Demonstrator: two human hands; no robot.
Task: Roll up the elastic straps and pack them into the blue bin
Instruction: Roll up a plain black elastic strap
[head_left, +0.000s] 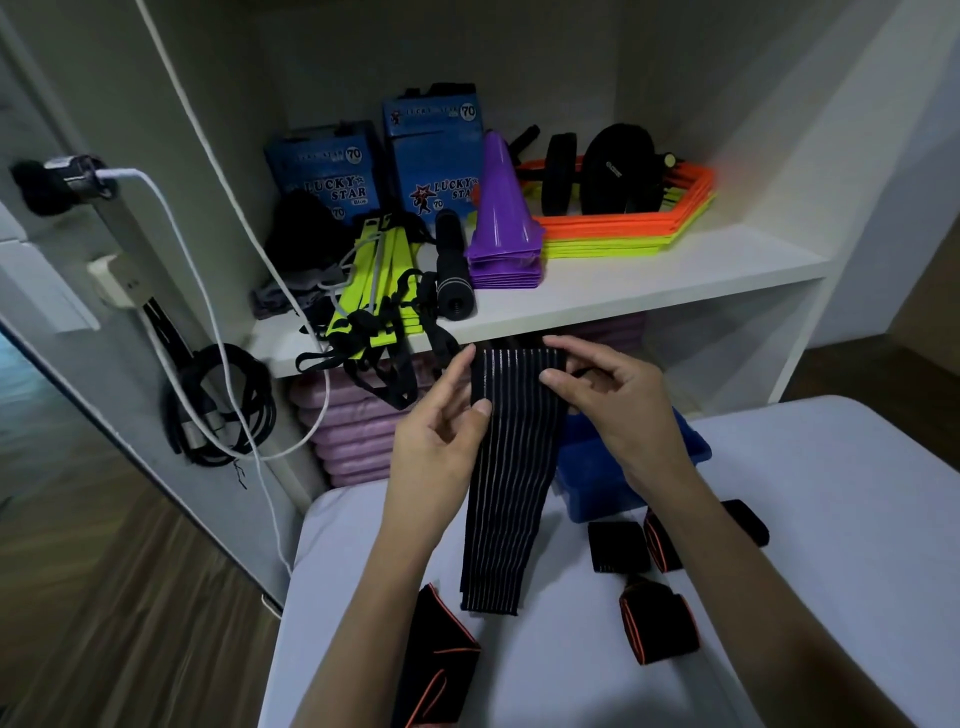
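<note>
On the far left a white cable (156, 202) runs down from a plug on the wall, and a coil of black cable (218, 405) hangs below it. On the white shelf (623, 280) stand 2 blue boxes (436, 156) marked "Lucky Star", then yellow-green flat strips tangled with black cords (374, 291), a black cylinder (453, 275), a stack of purple cones (506, 218), and orange and yellow-green hexagon rings (623, 228) with black wheel-like gear resting on them.

On the near left of the white table (831, 467) lies a black strap with orange trim (441, 654). The left hand (441, 431) pinches the left edge of the black striped strap (514, 457) near its top, thumb on the front and fingers curled behind. The strap is held up in front of the shelf edge; its top is folded over and its length hangs down, with the lower end resting on the table. The right hand (613, 400) closes on the strap's upper right corner, thumb pressing the front, fingers over the top fold.

The blue bin (597, 488) sits on the table just behind the hanging strap and under the right wrist; what is inside it cannot be seen. Near it lie a small black roll (618, 545), a black roll with orange edging (662, 540) partly behind the right forearm, and another orange-edged roll (660, 629) closer to the viewer.
</note>
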